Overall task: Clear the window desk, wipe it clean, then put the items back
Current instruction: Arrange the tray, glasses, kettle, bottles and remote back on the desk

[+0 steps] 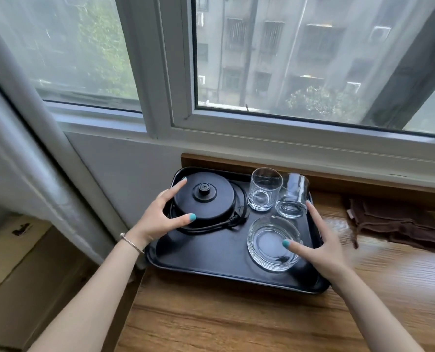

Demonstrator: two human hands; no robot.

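Both hands are hovering spread over the black tray (211,271) at the desk's (236,323) left end — left hand (158,217) reaching around the kettle base (203,201), right hand (320,246) fingers splayed by the glass dish (272,243) — probably lining up to shift the whole lot together.

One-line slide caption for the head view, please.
Both hands, left hand and right hand, spread over black tray holding kettle base and glassware on window desk.

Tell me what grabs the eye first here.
A black tray at the desk's left end, holding a kettle base, two glasses and a glass dish. The left hand spreads over the base, the right hand by the tray's right edge. A brown cloth lies further right.
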